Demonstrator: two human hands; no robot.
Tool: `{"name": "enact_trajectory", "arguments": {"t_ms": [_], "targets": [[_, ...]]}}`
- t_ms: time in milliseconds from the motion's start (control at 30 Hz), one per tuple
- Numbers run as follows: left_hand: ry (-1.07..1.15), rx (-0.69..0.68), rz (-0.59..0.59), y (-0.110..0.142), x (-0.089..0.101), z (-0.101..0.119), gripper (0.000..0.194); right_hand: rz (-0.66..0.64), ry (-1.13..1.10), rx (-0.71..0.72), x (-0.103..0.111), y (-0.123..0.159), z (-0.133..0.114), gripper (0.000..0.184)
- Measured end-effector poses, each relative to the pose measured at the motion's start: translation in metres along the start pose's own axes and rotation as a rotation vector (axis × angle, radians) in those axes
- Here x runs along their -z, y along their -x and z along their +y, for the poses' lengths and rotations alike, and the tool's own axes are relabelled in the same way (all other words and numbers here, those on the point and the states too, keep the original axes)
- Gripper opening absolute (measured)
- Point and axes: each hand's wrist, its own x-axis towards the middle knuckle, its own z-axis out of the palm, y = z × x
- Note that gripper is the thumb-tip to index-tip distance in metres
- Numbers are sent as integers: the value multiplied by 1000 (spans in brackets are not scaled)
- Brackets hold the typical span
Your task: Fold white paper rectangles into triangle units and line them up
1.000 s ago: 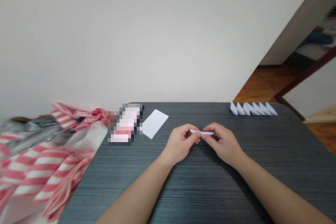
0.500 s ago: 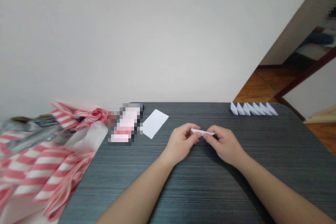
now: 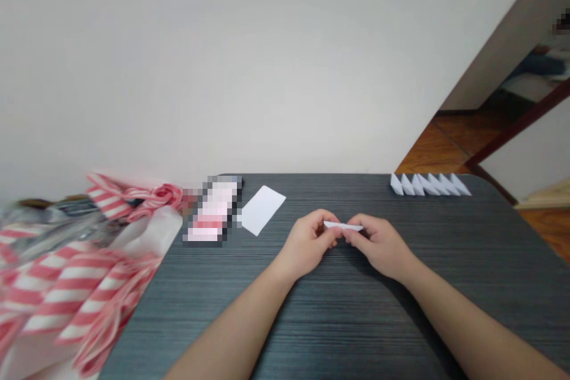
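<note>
Between my two hands is a small folded white paper (image 3: 342, 225), seen nearly edge-on as a thin strip above the dark table (image 3: 307, 332). My left hand (image 3: 309, 243) pinches its left part between thumb and fingers. From the other side, my right hand (image 3: 378, 246) pinches the right part, and the two thumbs almost meet at the middle. Fingertips behind the paper are partly hidden. Left of my hands lies a flat white sheet of paper (image 3: 262, 209).
Several folded white paper pieces (image 3: 430, 184) stand in a row at the far right edge. A pixelated phone-like slab (image 3: 214, 209) lies at the left. Red-and-white striped cloth (image 3: 84, 279) is heaped beside the table. A white wall (image 3: 285, 71) rises behind.
The folded paper has tilted slightly, its right end looking a little lower and shorter. Both hands keep their pinch, with only small finger movement.
</note>
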Motion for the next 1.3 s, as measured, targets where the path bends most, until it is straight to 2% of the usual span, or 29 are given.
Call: {"name": "enact_trajectory", "arguments": {"t_ms": [333,600,1300], "targets": [[-7,15,-80,1,1,0,16,17,-76,-43,-3,1,4,16],[-36,3,-68,2,-1,2,16,-42,-84,-31,0,0,-1,19],[-98,3,-65,2,1,1,23,-5,-35,-56,1,-1,3,19]]}}
